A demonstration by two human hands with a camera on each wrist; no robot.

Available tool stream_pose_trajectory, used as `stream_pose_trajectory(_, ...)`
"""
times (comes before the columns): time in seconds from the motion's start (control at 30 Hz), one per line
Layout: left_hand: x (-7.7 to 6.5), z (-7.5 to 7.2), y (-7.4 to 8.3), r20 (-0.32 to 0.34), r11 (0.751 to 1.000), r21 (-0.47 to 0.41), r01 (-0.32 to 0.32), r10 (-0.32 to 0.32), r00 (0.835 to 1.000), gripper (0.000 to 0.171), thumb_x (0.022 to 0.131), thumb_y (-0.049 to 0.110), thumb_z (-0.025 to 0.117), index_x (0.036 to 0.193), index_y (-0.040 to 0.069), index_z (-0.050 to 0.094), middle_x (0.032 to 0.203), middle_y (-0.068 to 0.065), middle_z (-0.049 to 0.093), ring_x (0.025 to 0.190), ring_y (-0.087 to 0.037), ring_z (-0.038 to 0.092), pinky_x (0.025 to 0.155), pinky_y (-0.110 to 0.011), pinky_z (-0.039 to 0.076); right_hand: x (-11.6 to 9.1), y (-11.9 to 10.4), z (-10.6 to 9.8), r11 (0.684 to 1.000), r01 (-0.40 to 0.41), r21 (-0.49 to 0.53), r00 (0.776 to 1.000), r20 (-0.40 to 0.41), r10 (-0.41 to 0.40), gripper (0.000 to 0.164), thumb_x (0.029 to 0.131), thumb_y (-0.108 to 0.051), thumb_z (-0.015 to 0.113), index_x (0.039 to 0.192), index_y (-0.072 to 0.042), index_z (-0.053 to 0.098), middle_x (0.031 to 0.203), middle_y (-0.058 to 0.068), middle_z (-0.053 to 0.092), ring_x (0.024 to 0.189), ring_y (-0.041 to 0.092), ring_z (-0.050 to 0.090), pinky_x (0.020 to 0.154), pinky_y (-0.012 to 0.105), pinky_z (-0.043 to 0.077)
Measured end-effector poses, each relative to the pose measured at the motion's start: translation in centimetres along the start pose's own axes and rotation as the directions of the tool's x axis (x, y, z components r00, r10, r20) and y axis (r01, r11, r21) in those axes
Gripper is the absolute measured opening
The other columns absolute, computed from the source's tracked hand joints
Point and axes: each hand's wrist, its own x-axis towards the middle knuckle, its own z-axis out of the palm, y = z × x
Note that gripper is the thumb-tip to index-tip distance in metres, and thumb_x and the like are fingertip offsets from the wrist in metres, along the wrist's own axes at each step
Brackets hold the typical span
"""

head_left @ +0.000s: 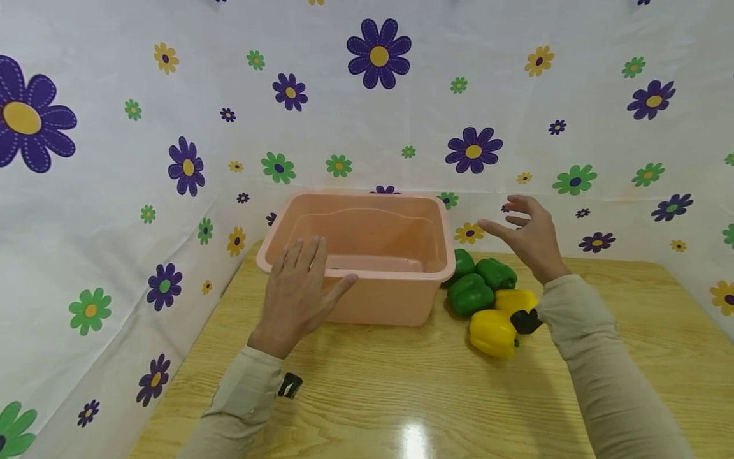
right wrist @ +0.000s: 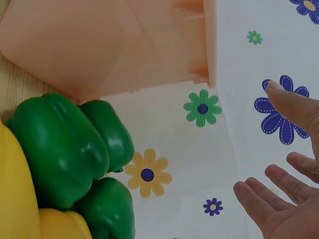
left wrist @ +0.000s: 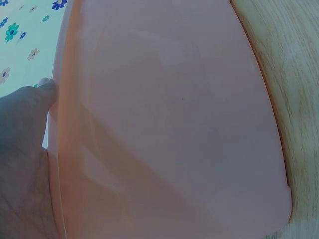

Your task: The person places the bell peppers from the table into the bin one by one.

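Just right of the tub on the tabletop, the peppers lie nearer the right hand, raised empty with thumb and fingers parted, while the left hand rests straight-fingered on the tub's near rim.

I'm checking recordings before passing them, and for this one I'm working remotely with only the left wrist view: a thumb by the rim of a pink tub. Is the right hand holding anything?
Observer: No. The right hand is raised, holding nothing, its thumb apart from its fingers.
Operator: What lies near it?
Observer: Three green peppers and two yellow peppers, grouped on the table to the right of the tub.
Operator: And the left hand, beyond the thumb I see?
Observer: In the head view its fingers are straight and reach over the tub's near rim.
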Motion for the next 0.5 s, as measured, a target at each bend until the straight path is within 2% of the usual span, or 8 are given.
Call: stream_pose_trajectory(0.5, 0.0, -0.1, 0.1, -0.002, 1.000, 0.005, -0.002, 0.002, 1.000, 0.092, 0.097, 0.069, 0.046, 0.154, -0.003, 0.038, 0.157, -0.022, 0.040, 0.146, -0.042, 0.032, 0.122, -0.054, 0.019, -0.4, 3.4, -0.7, 0.996, -0.084, -0.027, 0.996, 0.023, 0.085, 0.092, 0.091, -0.045, 0.075, 0.155, 0.002, 0.029, 0.153, 0.030, 0.038, 0.136, 0.050, 0.042, 0.109, 0.062, 0.039)
